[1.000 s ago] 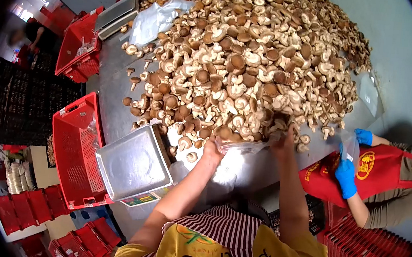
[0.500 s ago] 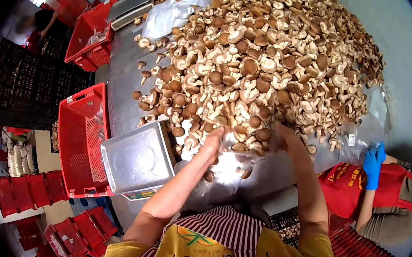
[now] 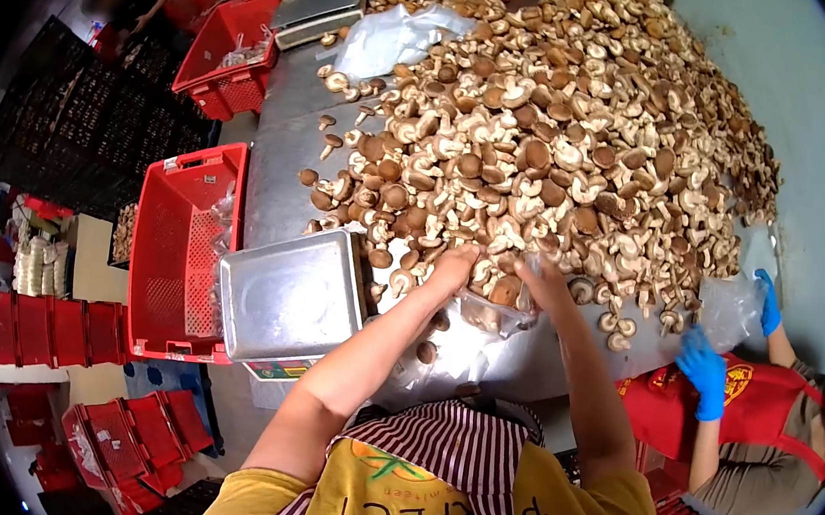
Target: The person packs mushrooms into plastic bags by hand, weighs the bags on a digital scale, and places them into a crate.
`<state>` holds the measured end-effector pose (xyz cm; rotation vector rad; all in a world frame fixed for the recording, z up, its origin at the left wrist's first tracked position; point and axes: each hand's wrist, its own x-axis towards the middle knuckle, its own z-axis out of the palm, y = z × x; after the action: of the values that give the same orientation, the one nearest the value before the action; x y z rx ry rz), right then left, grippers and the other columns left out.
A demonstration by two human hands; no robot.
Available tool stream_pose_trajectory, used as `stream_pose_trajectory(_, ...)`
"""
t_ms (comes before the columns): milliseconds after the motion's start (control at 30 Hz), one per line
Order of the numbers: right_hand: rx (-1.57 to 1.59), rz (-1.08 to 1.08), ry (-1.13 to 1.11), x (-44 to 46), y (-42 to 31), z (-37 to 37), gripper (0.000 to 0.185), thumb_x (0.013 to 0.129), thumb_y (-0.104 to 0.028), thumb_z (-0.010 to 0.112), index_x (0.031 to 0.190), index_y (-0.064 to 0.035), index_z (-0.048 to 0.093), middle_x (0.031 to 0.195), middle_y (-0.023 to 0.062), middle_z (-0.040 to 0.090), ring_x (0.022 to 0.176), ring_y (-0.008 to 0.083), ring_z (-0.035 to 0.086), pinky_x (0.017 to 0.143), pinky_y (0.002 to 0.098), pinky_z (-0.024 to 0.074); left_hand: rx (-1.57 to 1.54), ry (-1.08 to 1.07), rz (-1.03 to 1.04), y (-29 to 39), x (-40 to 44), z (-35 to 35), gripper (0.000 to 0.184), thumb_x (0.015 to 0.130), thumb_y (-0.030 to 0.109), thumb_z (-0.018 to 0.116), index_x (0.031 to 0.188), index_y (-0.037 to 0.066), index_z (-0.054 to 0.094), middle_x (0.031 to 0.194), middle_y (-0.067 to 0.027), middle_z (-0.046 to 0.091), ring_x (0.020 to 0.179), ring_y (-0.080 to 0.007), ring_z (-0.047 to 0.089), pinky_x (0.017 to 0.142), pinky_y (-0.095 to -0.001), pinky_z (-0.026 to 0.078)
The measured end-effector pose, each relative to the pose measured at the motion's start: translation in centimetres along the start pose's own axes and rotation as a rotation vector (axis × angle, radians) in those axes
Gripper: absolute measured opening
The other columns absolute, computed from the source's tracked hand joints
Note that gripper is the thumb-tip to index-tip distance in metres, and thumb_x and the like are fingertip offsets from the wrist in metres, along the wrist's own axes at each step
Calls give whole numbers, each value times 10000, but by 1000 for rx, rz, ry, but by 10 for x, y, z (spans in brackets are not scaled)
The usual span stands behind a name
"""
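I find the work at the filling step, in my judgement: my left hand (image 3: 456,268) and right hand (image 3: 544,285) are at opposite sides of a clear bag (image 3: 495,316), mushrooms (image 3: 505,289) showing at its mouth, at the near edge of the heap (image 3: 563,163) on the metal bench (image 3: 285,129). Fingers of both hands are curled inward, neither spread flat nor pressed together; whether they pinch film or mushrooms, I cannot tell. The next move calls, I judge, for a secure hold on the thin rim and a mouth kept open. Mushrooms crowd the far side of the bag, and loose film (image 3: 462,358) lies on my side, with a stray mushroom (image 3: 427,352) beside it. The scale (image 3: 293,293) stands near my left forearm, a red crate (image 3: 157,251) beyond it. To my right, a co-worker's blue-gloved hands (image 3: 704,374) are near another clear bag (image 3: 729,309).
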<state>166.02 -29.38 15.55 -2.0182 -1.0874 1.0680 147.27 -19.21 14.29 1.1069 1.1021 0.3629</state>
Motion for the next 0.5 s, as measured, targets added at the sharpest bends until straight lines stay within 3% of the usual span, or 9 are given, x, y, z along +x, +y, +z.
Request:
stream_pose_trajectory(133,227,53,-29,-31,3,1,513,881,-348,640,1199,45,549,975,147,642,893,189,597,748,324,477,-69,-205,164,2,-32,-15,312,1020,191,426,1181,4,617,1096,-69,663,1001,-154,581,927,-283,437)
stream_pose_trajectory(167,327,95,12,-42,8,4,439,901,-297,641,1166,44,563,878,95,637,782,116,582,667,287,473,-51,-231,194,-2,-39,-15,327,1025,204,417,1196,0,606,1138,-73,650,1072,-160,560,972,-283,410)
stream_pose_trajectory(200,324,106,3,-53,12,4,439,901,-297,641,1166,44,563,878,95,637,782,116,582,667,287,473,-35,-260,221,-2,-48,-12,342,1030,217,408,1212,-4,595,1181,-78,636,1143,-167,538,1018,-283,382)
stream_pose_trajectory(233,468,84,60,-62,16,0,381,920,-268,617,1147,35,572,823,64,621,695,95,563,592,265,459,34,-222,311,17,-71,-12,374,1034,261,403,1225,-3,586,1147,-75,649,909,-131,615,850,-248,480)
stream_pose_trajectory(300,750,33,54,-87,-13,-16,215,959,-180,551,1067,0,600,677,-12,561,480,50,483,410,216,402,5,-223,281,22,-85,-18,418,1035,320,385,1253,19,574,1081,-64,671,534,-57,484,510,-197,436)
stream_pose_trajectory(333,753,42,60,-90,-8,-16,215,959,-180,551,1067,0,600,677,-12,561,480,50,483,410,216,402,-52,-210,316,19,-87,-21,431,1035,339,379,1260,26,571,1049,-60,681,456,-44,418,432,-187,391)
stream_pose_trajectory(367,773,55,88,-93,-1,-17,195,963,-175,541,1053,-14,604,659,-19,549,460,60,481,393,228,406,-87,-236,215,17,-90,-29,347,1035,256,399,1204,30,601,721,-11,601,603,-81,554,581,-221,484)
stream_pose_trajectory(400,792,66,116,-97,-1,-17,177,967,-170,530,1038,-29,609,641,-26,537,441,69,479,376,240,410,-78,-207,256,20,-93,-28,344,1033,264,402,1211,40,595,598,26,494,477,-63,473,465,-208,433)
stream_pose_trajectory(500,781,129,156,-108,-11,-19,167,975,-160,511,1009,-34,614,632,-44,508,472,56,475,399,228,408,-9,-104,177,4,-95,-30,335,1029,252,412,1219,35,583,631,8,526,511,-73,502,498,-224,461)
